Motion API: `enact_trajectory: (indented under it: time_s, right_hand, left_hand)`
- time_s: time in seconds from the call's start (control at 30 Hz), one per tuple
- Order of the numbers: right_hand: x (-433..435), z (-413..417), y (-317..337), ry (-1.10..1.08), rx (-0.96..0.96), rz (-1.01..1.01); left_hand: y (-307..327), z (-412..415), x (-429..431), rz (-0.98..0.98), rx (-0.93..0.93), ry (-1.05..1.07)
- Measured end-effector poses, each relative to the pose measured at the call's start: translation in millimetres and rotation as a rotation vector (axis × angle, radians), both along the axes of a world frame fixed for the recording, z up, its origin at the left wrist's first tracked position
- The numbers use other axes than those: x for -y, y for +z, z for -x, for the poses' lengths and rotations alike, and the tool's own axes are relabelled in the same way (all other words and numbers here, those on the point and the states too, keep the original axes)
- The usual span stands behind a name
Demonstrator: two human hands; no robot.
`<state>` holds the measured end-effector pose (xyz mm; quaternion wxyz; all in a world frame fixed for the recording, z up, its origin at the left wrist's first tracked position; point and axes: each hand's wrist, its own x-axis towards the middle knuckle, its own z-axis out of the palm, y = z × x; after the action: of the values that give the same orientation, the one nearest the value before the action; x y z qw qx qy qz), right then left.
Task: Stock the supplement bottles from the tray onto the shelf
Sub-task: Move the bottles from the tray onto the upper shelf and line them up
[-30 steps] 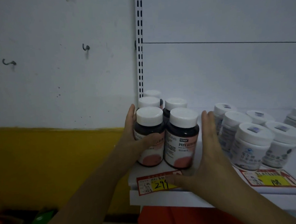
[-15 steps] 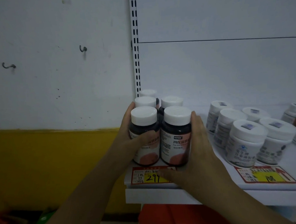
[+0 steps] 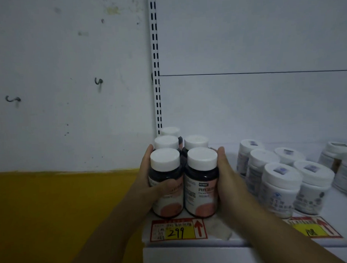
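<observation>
At the left end of the white shelf (image 3: 192, 255) stands a tight cluster of dark supplement bottles (image 3: 195, 143) with white caps and pink-and-white labels. All are upright, two in front and three more behind them, close to the slotted upright (image 3: 156, 63). The person's left hand (image 3: 150, 181) grips the front-left bottle (image 3: 166, 171): its fingers (image 3: 148, 157) lie together along the bottle's left side and the thumb wraps across the front of the label. The right hand (image 3: 228, 180) presses flat against the right side of the front-right bottle (image 3: 200, 189), fingers straight and held together; I cannot make out its thumb. The two front bottles touch each other between the hands, just behind a red and yellow price tag (image 3: 178, 229) marked 299 on the shelf's front lip. To the right, apart from the dark cluster, a group of white bottles (image 3: 279, 188) with white lids stands upright behind a second price tag (image 3: 313, 228). Left of the shelf the wall (image 3: 60, 125) is white above and yellow below, with two small hooks (image 3: 98, 81) in it.
</observation>
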<state>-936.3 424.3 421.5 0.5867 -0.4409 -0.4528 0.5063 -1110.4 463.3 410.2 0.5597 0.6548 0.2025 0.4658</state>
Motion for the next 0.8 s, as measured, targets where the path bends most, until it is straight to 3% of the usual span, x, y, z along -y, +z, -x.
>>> enact_trajectory:
  time_s: [0.1,0.17,0.27,0.33,0.5,0.6,0.8]
  right_hand:
    - [4,-2,3,0.033,0.0,-0.012]
    - [6,-4,11,-0.07,0.074,-0.057]
    - [-3,-5,57,-0.329,0.353,-0.313]
    - [-23,2,93,-0.276,0.581,-0.395]
    - [-84,24,119,0.122,1.292,-0.099]
    - [-100,23,112,0.178,1.277,0.032]
    - [-104,23,109,0.142,1.299,-0.023]
  left_hand:
    - [-1,0,-1,0.008,0.004,-0.016]
    - [-2,0,-3,0.045,0.001,-0.008]
    - [7,0,-9,0.213,0.039,0.125]
    - [15,-1,-14,0.312,0.054,0.208]
    - [29,-9,-25,0.401,0.023,0.217]
    - [25,-9,-29,0.397,0.02,0.178]
    - [24,-8,-35,0.352,0.003,0.173]
